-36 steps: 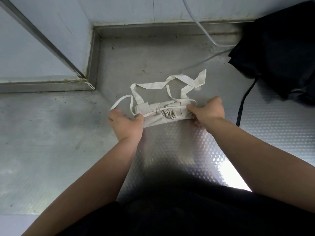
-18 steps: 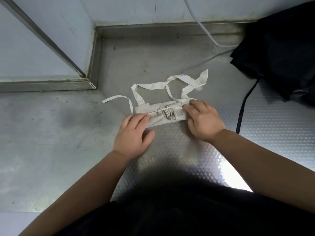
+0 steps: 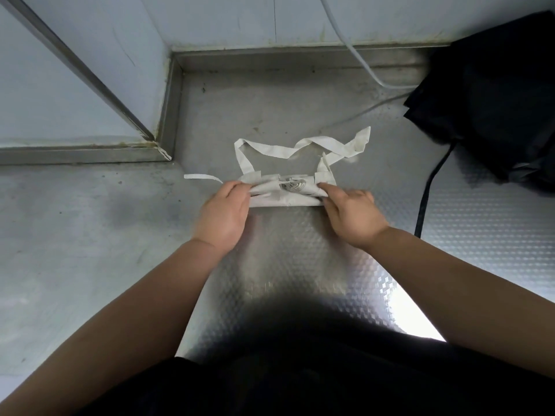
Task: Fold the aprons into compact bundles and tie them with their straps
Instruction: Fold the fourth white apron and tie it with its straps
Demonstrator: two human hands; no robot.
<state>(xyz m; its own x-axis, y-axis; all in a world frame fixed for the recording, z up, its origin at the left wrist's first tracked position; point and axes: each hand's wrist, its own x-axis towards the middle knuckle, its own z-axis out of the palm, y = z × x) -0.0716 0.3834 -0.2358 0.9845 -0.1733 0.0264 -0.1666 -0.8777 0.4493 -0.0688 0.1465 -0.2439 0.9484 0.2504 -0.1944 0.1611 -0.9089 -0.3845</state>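
Your left hand (image 3: pixel 223 211) and right hand (image 3: pixel 350 213) each seem to grip one end of the folded apron (image 3: pixel 285 196); its loose straps (image 3: pixel 342 148) trail behind.

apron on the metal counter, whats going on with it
A person is folding a pale apron into a narrow bundle on a metal counter. The left hand grips its left end and the right hand grips its right end. The straps lie loose behind the bundle, not yet tied. A heap of black cloth sits at the far right.
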